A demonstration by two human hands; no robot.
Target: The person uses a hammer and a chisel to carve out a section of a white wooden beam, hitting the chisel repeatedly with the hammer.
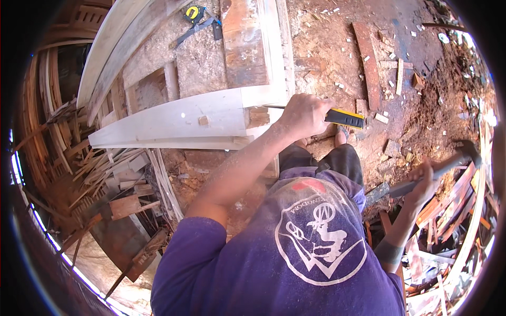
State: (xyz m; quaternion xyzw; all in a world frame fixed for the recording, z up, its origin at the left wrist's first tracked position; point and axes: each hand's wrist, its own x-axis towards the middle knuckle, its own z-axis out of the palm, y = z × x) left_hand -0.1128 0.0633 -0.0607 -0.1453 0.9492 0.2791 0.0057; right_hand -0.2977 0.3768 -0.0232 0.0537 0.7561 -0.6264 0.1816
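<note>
My left hand (308, 115) is closed around a chisel (345, 118) with a black and yellow handle. The handle's butt sticks out to the right, and the thin blade points left at a rough brown notch (258, 116) in a pale wooden board (174, 120). Whether the blade tip touches the wood I cannot tell. Out to the right and lower down, my right hand (421, 184) grips a hammer (445, 164) by its handle, with the dark head up and to the right, well apart from the chisel.
A yellow and black tape measure (194, 14) and a try square (197, 30) lie beyond the board, beside a reddish plank (242, 45). Wood chips and a long brown offcut (366, 66) litter the floor. Scrap wood (448, 221) is heaped at right, with more stacked at left.
</note>
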